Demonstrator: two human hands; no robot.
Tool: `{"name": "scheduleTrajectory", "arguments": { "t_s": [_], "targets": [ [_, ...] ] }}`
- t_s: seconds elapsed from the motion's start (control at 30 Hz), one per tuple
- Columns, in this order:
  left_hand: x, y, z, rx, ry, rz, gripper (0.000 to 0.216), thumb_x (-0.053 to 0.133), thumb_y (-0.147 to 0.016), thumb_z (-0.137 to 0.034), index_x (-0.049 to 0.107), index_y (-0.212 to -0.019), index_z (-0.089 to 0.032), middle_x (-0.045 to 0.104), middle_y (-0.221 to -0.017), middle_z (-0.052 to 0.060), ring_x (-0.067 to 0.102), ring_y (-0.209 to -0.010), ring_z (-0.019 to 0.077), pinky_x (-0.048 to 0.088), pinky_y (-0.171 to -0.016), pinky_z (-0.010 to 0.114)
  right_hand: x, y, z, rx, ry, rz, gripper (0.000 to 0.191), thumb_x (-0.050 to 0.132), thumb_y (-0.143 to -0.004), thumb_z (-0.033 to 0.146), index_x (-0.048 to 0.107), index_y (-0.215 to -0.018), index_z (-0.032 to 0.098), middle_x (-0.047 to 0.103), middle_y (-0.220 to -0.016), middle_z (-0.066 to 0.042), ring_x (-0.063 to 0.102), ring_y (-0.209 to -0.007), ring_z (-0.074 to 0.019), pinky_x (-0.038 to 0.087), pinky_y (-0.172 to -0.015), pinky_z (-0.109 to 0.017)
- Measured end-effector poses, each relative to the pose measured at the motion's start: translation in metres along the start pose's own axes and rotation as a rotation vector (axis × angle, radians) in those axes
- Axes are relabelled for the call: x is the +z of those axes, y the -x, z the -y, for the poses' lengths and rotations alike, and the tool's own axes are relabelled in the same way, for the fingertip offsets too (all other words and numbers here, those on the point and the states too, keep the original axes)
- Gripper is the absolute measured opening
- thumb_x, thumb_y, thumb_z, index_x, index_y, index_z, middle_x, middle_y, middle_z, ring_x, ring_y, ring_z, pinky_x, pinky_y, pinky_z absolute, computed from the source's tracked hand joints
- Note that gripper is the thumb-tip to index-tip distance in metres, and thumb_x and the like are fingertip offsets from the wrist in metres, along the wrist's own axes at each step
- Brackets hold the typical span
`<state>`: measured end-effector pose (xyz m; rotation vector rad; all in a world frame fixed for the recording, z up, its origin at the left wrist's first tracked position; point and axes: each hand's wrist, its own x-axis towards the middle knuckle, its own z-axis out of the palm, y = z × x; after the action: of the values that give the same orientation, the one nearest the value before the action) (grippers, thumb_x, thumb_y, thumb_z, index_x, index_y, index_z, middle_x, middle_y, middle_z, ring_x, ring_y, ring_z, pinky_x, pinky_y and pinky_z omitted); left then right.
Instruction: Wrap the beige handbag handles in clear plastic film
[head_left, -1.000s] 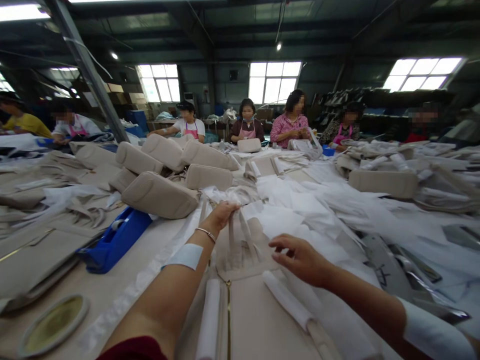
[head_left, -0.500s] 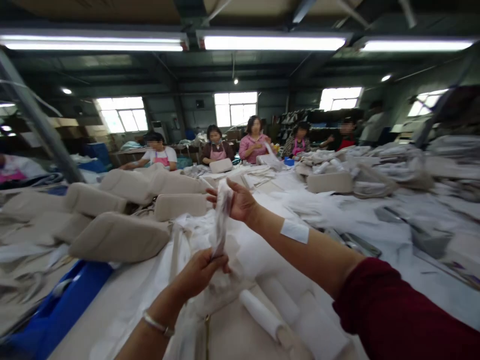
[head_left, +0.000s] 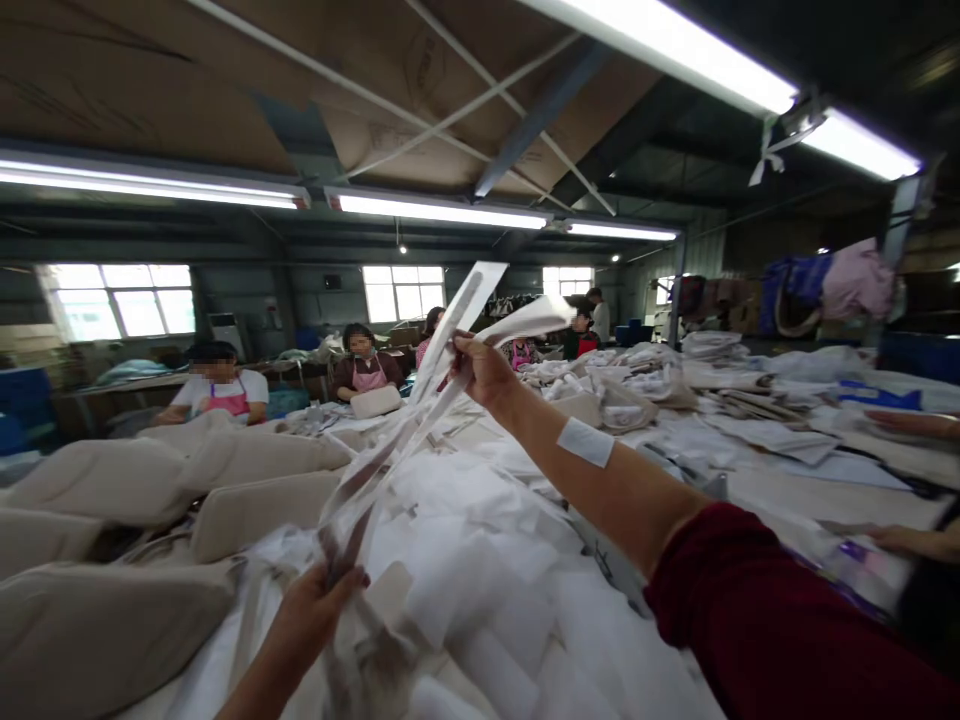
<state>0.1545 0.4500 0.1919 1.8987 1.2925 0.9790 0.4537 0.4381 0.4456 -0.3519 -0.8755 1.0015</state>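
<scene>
Long grey strips in clear, shiny plastic (head_left: 375,458) stretch slantwise between my two hands. My right hand (head_left: 484,372), arm reaching forward, pinches them near their upper part, and two loose ends fan out above it. Lower down on the left, my left hand (head_left: 321,605) is closed around the lower part of the strips. Some of the strip material below that hand is blurred. Beneath both hands lies a heap of thin white sheets (head_left: 487,590).
Beige padded bag-like pieces (head_left: 274,510) are piled at left. More beige and white pieces (head_left: 727,385) cover the right side. Co-workers sit across the table, one in a pink apron (head_left: 371,380). Another person's hand (head_left: 919,542) is at the right edge.
My view has turned right and upward. My right hand has risen, and my hands are farther apart. The plastic-covered strips, bunched before, are now drawn out long with their ends spread.
</scene>
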Motion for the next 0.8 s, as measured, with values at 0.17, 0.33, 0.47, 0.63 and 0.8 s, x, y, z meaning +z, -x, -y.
{"name": "scheduleTrajectory", "arguments": {
  "t_s": [0.17,0.33,0.47,0.63,0.8],
  "targets": [
    [-0.01,0.001,-0.047,0.125,-0.089,-0.106,0.065,0.067,-0.072,-0.058,0.064,-0.121,-0.015,0.071,-0.116,0.018,0.066,-0.112,0.0384,0.052,-0.096,0.049,-0.014,0.02,-0.005,-0.018,0.043,-0.129,0.012,0.065,-0.077,0.008,0.06,-0.084,0.016,0.053,-0.054,0.007,0.042,-0.042,-0.0072,0.037,-0.039,-0.018],
    [-0.028,0.013,-0.113,0.303,-0.219,-0.141,0.096,0.065,-0.075,-0.065,0.037,-0.149,-0.011,0.055,-0.141,0.019,0.051,-0.132,0.0353,0.037,-0.112,0.051,-0.01,0.046,-0.017,-0.011,0.088,-0.136,0.014,0.065,-0.069,0.01,0.064,-0.083,0.014,0.057,-0.057,0.004,0.044,-0.043,-0.0075,0.035,-0.038,-0.018],
    [-0.019,0.016,-0.167,0.455,-0.263,-0.132,0.094,0.069,-0.076,-0.06,0.035,-0.152,-0.014,0.057,-0.138,0.018,0.054,-0.128,0.0348,0.039,-0.11,0.048,-0.001,0.09,-0.045,0.034,0.151,-0.068,0.02,0.07,-0.063,0.016,0.067,-0.082,0.012,0.063,-0.061,0.001,0.049,-0.045,-0.0085,0.038,-0.041,-0.019],
    [0.002,0.015,-0.181,0.458,-0.366,-0.155,0.045,0.04,-0.096,-0.041,0.058,-0.13,-0.016,0.072,-0.107,0.014,0.069,-0.098,0.0298,0.052,-0.087,0.041,-0.001,0.13,-0.065,0.102,0.26,0.02,0.028,0.078,-0.058,0.031,0.066,-0.076,0.012,0.063,-0.063,-0.002,0.054,-0.052,-0.0124,0.038,-0.042,-0.021],
    [0.016,0.027,-0.145,0.468,-0.67,-0.251,0.04,0.031,-0.096,-0.024,0.061,-0.119,-0.012,0.07,-0.112,0.018,0.069,-0.099,0.0301,0.054,-0.084,0.041,-0.009,0.12,-0.044,0.118,0.348,-0.016,0.03,0.079,-0.068,0.035,0.057,-0.07,0.015,0.047,-0.051,0.006,0.037,-0.041,-0.0061,0.024,-0.037,-0.019]
  ]
}}
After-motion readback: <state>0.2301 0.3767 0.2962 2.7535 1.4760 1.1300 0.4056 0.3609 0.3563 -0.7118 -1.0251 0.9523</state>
